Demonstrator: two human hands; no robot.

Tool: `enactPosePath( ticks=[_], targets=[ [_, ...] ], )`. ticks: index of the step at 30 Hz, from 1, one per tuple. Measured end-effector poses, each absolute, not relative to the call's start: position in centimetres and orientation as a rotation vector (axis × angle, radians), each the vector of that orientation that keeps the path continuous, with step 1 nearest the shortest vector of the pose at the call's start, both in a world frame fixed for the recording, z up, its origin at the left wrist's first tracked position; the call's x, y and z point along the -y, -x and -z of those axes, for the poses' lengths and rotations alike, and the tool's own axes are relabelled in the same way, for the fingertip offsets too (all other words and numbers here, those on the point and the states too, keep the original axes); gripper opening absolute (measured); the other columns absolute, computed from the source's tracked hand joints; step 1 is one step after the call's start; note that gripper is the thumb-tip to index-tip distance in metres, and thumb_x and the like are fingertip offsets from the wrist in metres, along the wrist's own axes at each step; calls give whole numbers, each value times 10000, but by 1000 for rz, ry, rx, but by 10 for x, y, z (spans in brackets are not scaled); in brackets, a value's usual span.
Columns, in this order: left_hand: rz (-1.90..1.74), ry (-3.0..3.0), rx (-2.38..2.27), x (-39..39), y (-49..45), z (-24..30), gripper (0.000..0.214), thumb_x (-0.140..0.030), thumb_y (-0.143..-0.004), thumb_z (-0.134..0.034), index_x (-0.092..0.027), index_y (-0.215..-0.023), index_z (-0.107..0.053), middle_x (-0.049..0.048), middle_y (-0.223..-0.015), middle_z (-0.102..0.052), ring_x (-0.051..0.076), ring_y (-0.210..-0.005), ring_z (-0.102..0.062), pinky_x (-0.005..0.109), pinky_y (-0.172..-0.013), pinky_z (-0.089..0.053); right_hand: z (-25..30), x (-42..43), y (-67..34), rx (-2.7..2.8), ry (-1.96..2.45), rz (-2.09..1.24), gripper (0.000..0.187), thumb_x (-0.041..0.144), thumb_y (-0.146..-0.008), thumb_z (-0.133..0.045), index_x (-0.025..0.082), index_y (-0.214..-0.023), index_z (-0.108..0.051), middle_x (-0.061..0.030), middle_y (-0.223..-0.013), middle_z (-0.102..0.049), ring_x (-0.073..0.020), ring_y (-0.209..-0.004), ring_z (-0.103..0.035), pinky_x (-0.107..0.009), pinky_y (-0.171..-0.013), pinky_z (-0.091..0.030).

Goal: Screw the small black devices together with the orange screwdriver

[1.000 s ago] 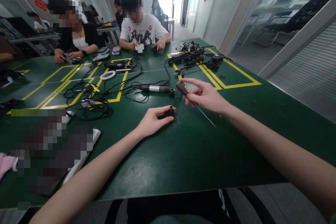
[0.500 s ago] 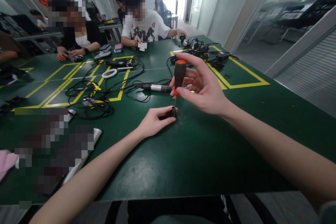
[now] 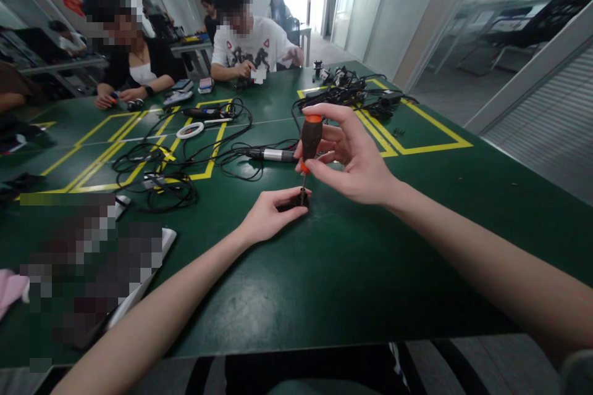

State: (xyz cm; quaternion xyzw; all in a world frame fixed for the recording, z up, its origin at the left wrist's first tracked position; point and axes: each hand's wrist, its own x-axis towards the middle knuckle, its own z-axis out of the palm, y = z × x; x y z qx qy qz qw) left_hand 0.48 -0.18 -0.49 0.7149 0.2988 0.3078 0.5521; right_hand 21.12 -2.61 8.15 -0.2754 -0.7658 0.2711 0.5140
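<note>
My right hand [image 3: 354, 157] grips a screwdriver [image 3: 312, 139] with a dark handle and orange ends. Its forefinger lies over the top of the handle while the thumb presses low on the side. The thin shaft points down, nearly upright, into a small black part [image 3: 300, 199] on the green table. Thumb and fingers of my left hand [image 3: 270, 217] pinch that part from either side. What the screwdriver's tip meets inside the part is too small to make out.
Behind my right hand lies a black and silver tool [image 3: 273, 154] with a cable. Coiled black cables [image 3: 171, 191] spread left, a white ring [image 3: 190, 130] beyond them. Tangled black parts [image 3: 343, 86] lie at the back right, small screws [image 3: 398, 132] nearer. Two people sit across the table.
The screwdriver handle sits slightly lower and more upright over the black part. Across the table, one person's hand has withdrawn from the pile of parts. The view has shifted slightly.
</note>
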Motion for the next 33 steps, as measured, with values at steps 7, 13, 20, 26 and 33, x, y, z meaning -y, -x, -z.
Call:
enactPosePath(
  ticks=[7, 13, 20, 26, 33],
  targets=[
    [-734, -1681, -710, 2, -5, 4, 455, -290, -862, -829, -131, -1287, -789, 109, -1265, -813, 297, -1187, -770, 471, -1159, -565, -81, 25, -212, 1823, 664, -645, 603, 203, -937, -683, 277, -1464, -399, -11, -1073, -673, -158, -877, -732, -305, -715, -646],
    [-730, -1680, -716, 3, -4, 4, 448, -287, -866, -829, -137, -1285, -789, 110, -1269, -811, 300, -1196, -768, 483, -1168, -559, -83, 28, -211, 1835, 695, -642, 557, 222, -951, -649, 293, -1447, -405, -16, -1086, -672, -162, -887, -741, -314, -733, -654],
    [-730, -1683, -709, 2, -5, 6, 457, -308, -867, -840, -139, -1288, -787, 112, -1269, -811, 298, -1195, -768, 480, -1164, -562, -83, 30, -213, 1875, 682, -592, 548, 213, -961, -650, 284, -1449, -411, -23, -1098, -676, -155, -881, -735, -280, -716, -630],
    [-725, -1696, -709, 2, -4, 4, 462, -306, -874, -833, -134, -1299, -781, 113, -1276, -808, 299, -1195, -768, 477, -1158, -566, -83, 30, -212, 1873, 681, -592, 552, 184, -941, -656, 286, -1427, -416, -12, -1066, -684, -153, -852, -729, -263, -650, -597],
    [-725, -1695, -709, 2, -5, 5, 453, -303, -875, -828, -139, -1295, -785, 110, -1282, -807, 302, -1209, -763, 475, -1168, -559, -84, 31, -211, 1849, 716, -607, 551, 208, -930, -658, 299, -1419, -421, -6, -1055, -674, -166, -864, -735, -291, -645, -613]
  ],
)
